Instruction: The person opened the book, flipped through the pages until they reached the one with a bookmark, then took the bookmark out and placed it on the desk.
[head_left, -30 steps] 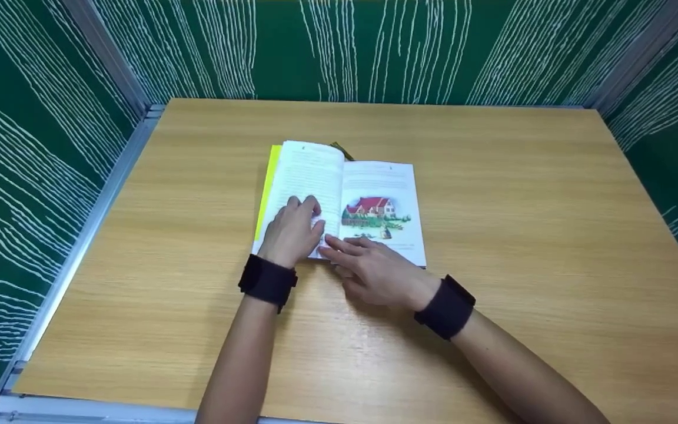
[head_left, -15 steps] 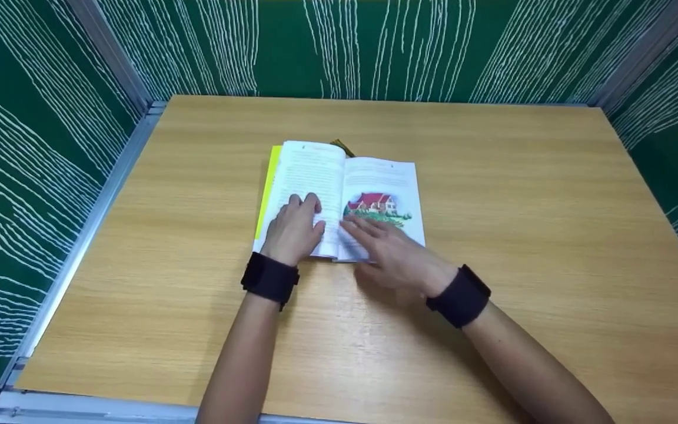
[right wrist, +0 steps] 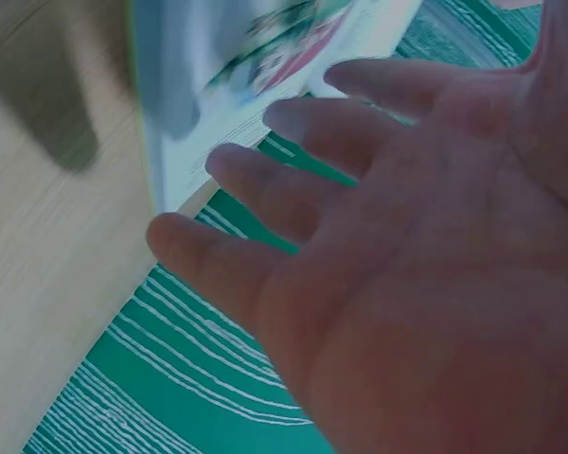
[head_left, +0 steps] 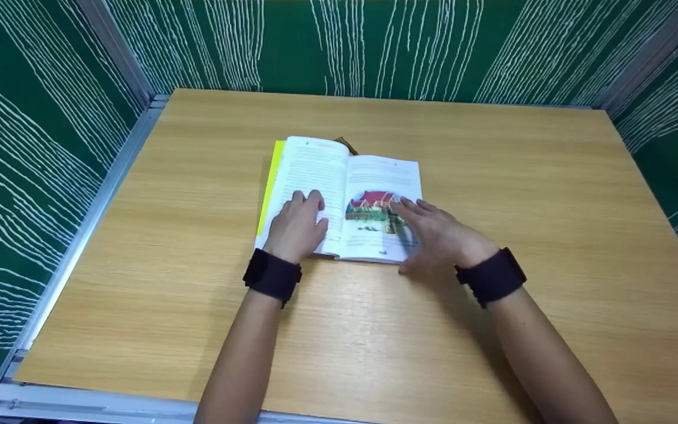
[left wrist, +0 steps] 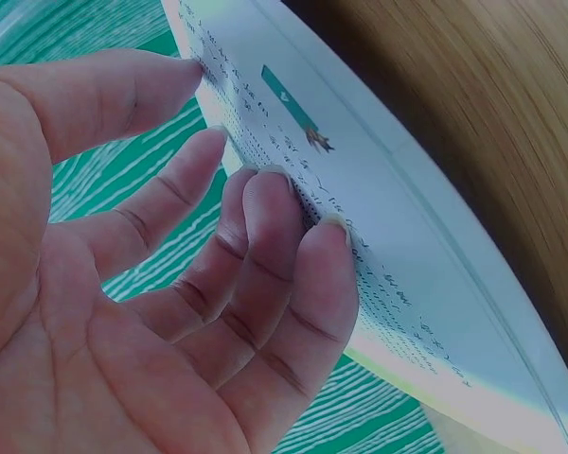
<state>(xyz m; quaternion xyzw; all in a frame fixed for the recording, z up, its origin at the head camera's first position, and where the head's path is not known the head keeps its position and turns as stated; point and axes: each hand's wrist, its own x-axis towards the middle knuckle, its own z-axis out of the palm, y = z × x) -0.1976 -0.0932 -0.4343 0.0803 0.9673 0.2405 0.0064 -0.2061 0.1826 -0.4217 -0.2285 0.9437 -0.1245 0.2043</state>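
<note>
An open book (head_left: pixel 374 171) with white pages and a yellow cover edge (head_left: pixel 271 182) lies on the table. Its left page bears printed text; the right page has a picture of a red-roofed house (head_left: pixel 368 203). My left hand (head_left: pixel 299 227) rests its fingertips on the lower left page, the fingers loosely bent. Close up in the left wrist view, these fingertips (left wrist: pixel 327 232) meet the printed lines. Over the right page's outer edge is my right hand (head_left: pixel 442 235), fingers spread and holding nothing. Part of the house picture is hidden behind it.
The book is on a wooden table (head_left: pixel 521 165). A dark narrow strip (head_left: pixel 346 145) sticks out past the book's top near the spine. Green walls with white streaks (head_left: pixel 292 47) stand behind and at both sides, with metal framing (head_left: pixel 121 176) at the left edge.
My right hand has moved from the bottom of the spine across the right page to its outer edge, uncovering the lower page. The left hand stays on the left page.
</note>
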